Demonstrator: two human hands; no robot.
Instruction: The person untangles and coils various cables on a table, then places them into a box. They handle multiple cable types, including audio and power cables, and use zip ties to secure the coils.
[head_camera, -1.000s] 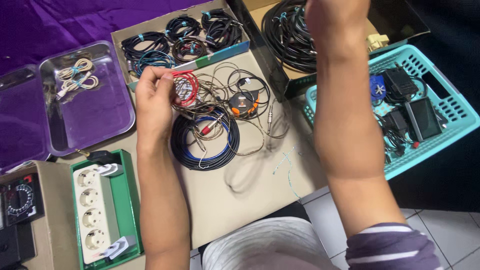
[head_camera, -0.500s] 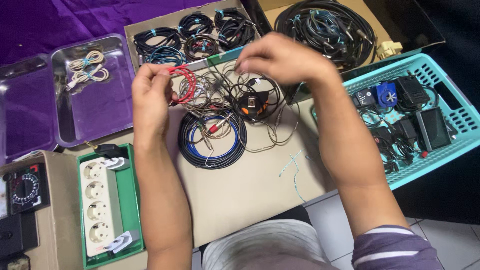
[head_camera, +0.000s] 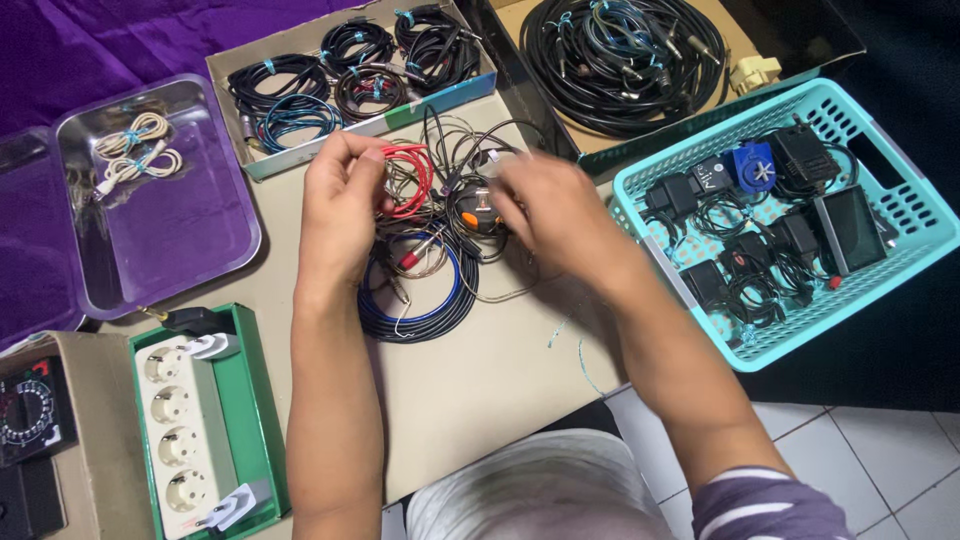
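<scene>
Nearest the person, the bench (head_camera: 500, 400) has its one bare stretch, a tan patch between the forearms and the front edge, which drops to tiled floor (head_camera: 880, 450). On the near left sits a white socket strip (head_camera: 185, 440) in a green box (head_camera: 255, 400), close beside the left forearm.

Further in lies the cable pile (head_camera: 425, 250), with a blue and black coil (head_camera: 415, 305) at its near side. The left hand (head_camera: 340, 205) is clenched on a red wire loop (head_camera: 412, 175) at the pile's left edge. The right hand (head_camera: 545, 215) is blurred, its fingers down in the tangle by a small black and orange piece (head_camera: 472, 215); whether its grip is shut on anything I cannot tell.

The step in hand looks like sorting: teasing one lead out of the knot. The next move likely calls for drawing the red loop clear while the other hand pins or loosens the crossing strands, gently, since they overlap.

Room is tight sideways. A metal tray (head_camera: 215, 225) holding white cords (head_camera: 130, 150) lies left, a teal basket (head_camera: 660, 165) of adapters close on the right. Beyond the pile stand a shallow box (head_camera: 290, 160) of bundled cables and a carton (head_camera: 760, 40) of black cable, so the near bare patch is the freest way out.
</scene>
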